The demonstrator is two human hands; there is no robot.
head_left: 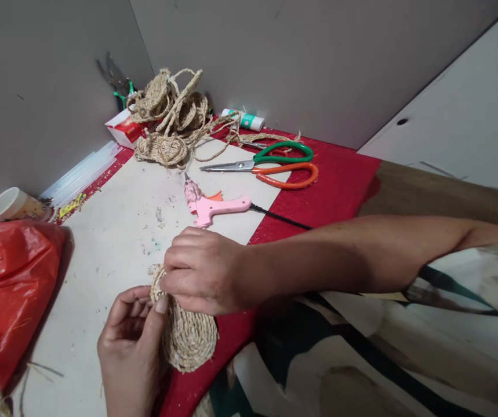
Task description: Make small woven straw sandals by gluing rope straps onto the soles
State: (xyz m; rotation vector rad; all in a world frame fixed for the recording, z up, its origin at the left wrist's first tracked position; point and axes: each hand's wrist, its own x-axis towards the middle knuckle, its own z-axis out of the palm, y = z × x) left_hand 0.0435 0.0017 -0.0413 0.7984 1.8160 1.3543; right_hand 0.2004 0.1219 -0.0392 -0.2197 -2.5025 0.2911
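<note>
Both of my hands hold a small oval mat of coiled straw rope [188, 339] near the table's front edge. My left hand [131, 341] grips its left rim, thumb pressed against the edge. From the right, my right hand [200, 269] comes over the top with fingers curled and pinching the rim of the coil. A pink hot glue gun [214, 205] lies just beyond my hands on the white board [113, 243], its black cord running off to the right.
Green and orange scissors [275, 162] lie behind the glue gun. A heap of straw rope and woven pieces [170, 119] sits at the back, beside a small tube [246, 120] and clear glue sticks [81, 171]. A red plastic bag [5, 289] and a cup [14, 204] are at left.
</note>
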